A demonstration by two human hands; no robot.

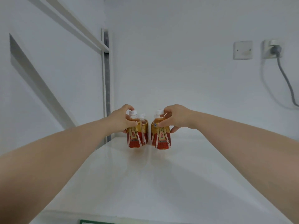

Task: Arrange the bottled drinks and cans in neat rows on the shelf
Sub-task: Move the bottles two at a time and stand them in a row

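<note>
Two short rows of small amber bottles with red-and-gold labels and white caps stand upright at the back of the white shelf (161,183). My left hand (119,120) is closed around the shoulder of the front bottle of the left row (135,136); two more bottles (145,128) stand behind it. My right hand (175,118) grips the neck and shoulder of the front bottle of the right row (162,138), with another bottle partly hidden behind it. A narrow gap separates the two rows.
A white wall rises right behind the bottles. A metal shelf upright (106,78) stands at the back left. On the wall at the right are a blank plate (242,50) and a socket with a grey plug and cable (275,50). A green edge (97,221) shows below the shelf front.
</note>
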